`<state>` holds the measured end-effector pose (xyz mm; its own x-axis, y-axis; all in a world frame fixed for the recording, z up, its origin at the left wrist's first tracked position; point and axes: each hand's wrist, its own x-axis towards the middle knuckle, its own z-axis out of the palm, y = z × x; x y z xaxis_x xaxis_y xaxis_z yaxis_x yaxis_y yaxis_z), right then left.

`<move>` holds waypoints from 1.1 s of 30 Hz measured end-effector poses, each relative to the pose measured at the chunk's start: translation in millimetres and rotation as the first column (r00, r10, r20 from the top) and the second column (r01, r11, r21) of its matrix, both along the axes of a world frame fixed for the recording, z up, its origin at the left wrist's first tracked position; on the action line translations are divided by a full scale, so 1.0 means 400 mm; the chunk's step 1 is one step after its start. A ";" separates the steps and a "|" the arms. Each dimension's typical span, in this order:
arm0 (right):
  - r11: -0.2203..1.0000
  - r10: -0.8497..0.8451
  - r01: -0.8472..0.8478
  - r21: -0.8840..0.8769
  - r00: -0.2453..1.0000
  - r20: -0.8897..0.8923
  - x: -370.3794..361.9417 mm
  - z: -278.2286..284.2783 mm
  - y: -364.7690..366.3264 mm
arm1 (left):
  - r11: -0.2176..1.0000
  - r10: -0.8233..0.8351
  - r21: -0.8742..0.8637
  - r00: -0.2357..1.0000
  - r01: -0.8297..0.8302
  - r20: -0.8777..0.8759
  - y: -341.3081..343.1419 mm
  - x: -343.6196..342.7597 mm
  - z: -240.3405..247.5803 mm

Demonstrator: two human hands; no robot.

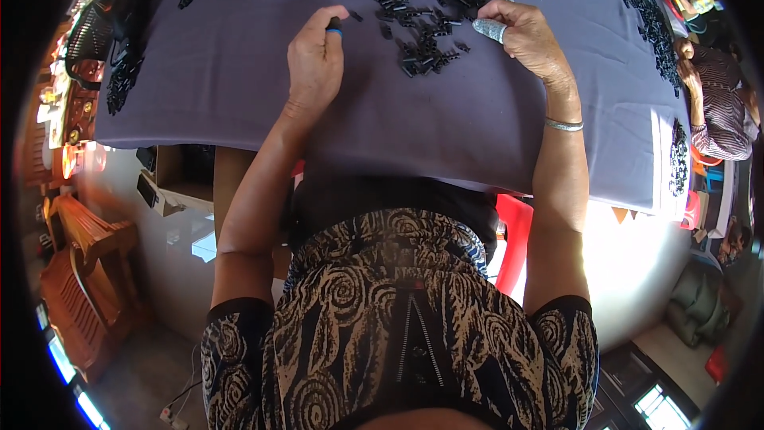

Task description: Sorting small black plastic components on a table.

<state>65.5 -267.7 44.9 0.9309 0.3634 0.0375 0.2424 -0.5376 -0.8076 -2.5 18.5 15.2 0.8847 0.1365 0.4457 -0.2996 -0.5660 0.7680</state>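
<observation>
Left hand pinching 1 small black part w/ a blue end; right hand, taped fingertip, curled at the pile of black parts.

Pile sits mid table near the far edge. Imo risks: tiny piece could slip from the pinch, or the right hand's reach could scatter loose bits toward the near edge.

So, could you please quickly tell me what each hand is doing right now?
Left hand: closed, pinching a small black part between thumb and forefinger.
Right hand: fingers curled on the pile of small black parts; grip cannot be told.
</observation>
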 end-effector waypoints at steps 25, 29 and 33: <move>0.989 0.022 0.041 -0.140 0.908 0.419 -0.006 -0.058 0.083 | 0.831 0.203 0.523 0.979 -0.191 0.035 0.042 0.003 -0.023; 0.994 0.002 0.037 -0.099 0.929 0.369 -0.008 -0.057 0.078 | 0.855 0.181 0.489 0.983 -0.174 0.033 0.046 0.004 -0.028; 0.998 -0.044 0.056 -0.036 0.961 0.272 -0.013 -0.047 0.070 | 0.867 0.171 0.471 0.985 -0.159 0.017 0.046 0.000 -0.020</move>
